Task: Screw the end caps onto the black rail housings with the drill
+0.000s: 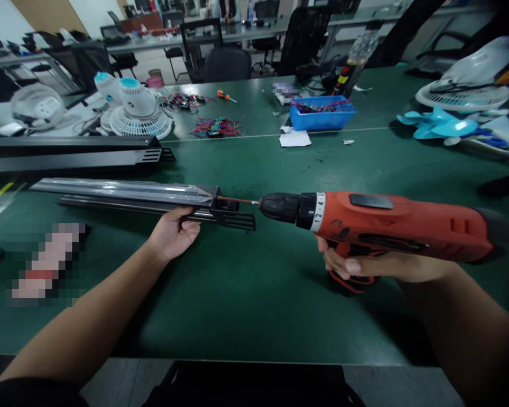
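In the right half of the frame, the right hand (365,265) has its fingers wrapped around the handle of a red drill (407,220), whose body lies nearly level across the picture, sloping slightly down to the right, with its chuck (280,207) pointing left. The slim bit (240,200) runs left into the end of a long black housing (152,195) left of centre; its tip's contact is too small to tell. The housing's long axis stretches left to right, dipping slightly rightward. The left hand (176,233) pinches its near side close to that end, fingers closed on it.
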`<move>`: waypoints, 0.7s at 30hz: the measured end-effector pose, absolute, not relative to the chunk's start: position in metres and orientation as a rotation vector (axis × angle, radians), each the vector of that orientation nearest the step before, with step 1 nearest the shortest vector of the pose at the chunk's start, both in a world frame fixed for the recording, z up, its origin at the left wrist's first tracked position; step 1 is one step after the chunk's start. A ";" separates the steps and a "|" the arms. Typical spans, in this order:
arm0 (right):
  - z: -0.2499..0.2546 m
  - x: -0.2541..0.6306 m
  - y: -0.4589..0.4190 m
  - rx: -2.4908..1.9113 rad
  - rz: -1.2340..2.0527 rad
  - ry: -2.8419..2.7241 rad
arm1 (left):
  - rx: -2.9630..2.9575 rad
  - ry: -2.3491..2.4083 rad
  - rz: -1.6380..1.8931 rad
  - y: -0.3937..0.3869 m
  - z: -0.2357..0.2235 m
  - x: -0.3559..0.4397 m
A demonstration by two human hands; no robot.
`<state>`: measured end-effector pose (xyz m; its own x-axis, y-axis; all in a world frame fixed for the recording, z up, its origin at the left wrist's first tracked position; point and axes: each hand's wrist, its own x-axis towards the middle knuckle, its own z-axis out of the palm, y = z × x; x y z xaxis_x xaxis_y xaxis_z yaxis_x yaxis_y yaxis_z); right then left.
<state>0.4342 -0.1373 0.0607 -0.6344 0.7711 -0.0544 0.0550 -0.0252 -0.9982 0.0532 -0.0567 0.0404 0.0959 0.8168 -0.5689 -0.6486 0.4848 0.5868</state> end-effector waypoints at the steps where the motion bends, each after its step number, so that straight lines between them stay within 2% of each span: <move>1: 0.061 0.434 -0.137 -0.876 1.722 -1.714 | 0.205 0.994 1.100 -0.057 0.040 0.053; 21: 0.052 0.433 -0.138 -0.888 1.713 -1.659 | 0.199 0.963 1.084 -0.055 0.039 0.051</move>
<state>0.4331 -0.1377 0.0523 -0.6043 0.7943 -0.0626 0.0374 -0.0502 -0.9980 0.0515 -0.0554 0.0393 0.1235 0.8159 -0.5648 -0.6564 0.4940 0.5702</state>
